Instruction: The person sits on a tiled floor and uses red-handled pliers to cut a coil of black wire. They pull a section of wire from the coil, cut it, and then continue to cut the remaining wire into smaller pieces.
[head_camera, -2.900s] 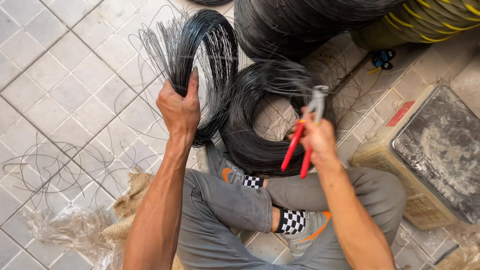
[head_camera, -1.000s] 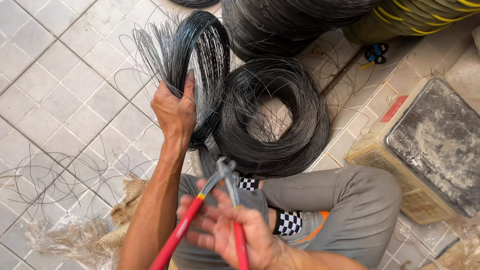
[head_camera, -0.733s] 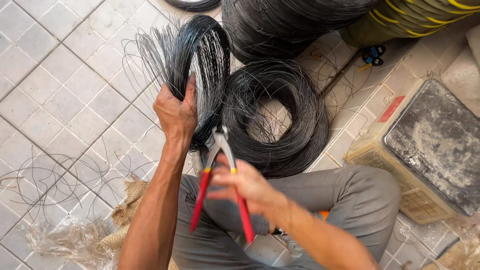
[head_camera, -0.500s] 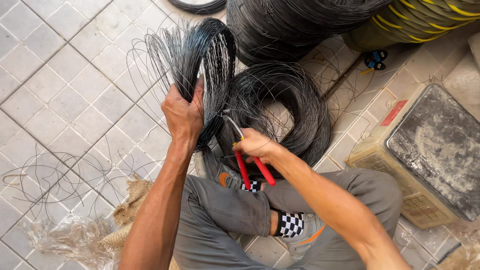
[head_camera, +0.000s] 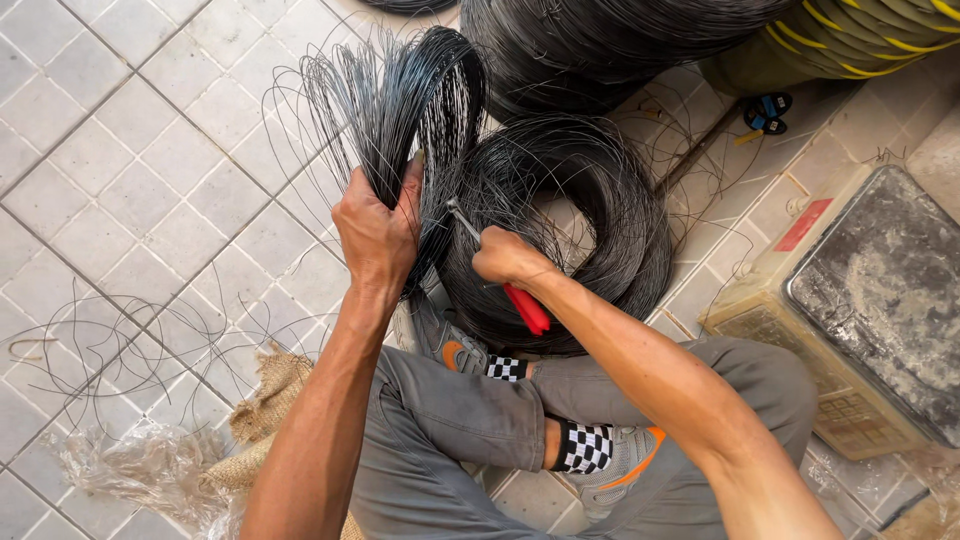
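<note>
My left hand grips a folded bundle of thin dark wire, held upright with its cut ends fanning out at the top left. My right hand holds red-handled pliers, their metal jaws pointing up-left and touching the bundle just right of my left hand. Behind the hands a round coil of black wire lies flat on the tiled floor. My crossed legs in grey trousers, checkered socks and grey-orange shoes fill the bottom middle.
Larger black wire coils and a dark bundle with yellow stripes lie at the top. A dusty metal-topped box stands on the right. Loose wire scraps, burlap and clear plastic lie bottom left.
My right hand swung the pliers from low near my lap up to the wire bundle, closing on the handles. My left hand kept the bundle upright, almost still.
</note>
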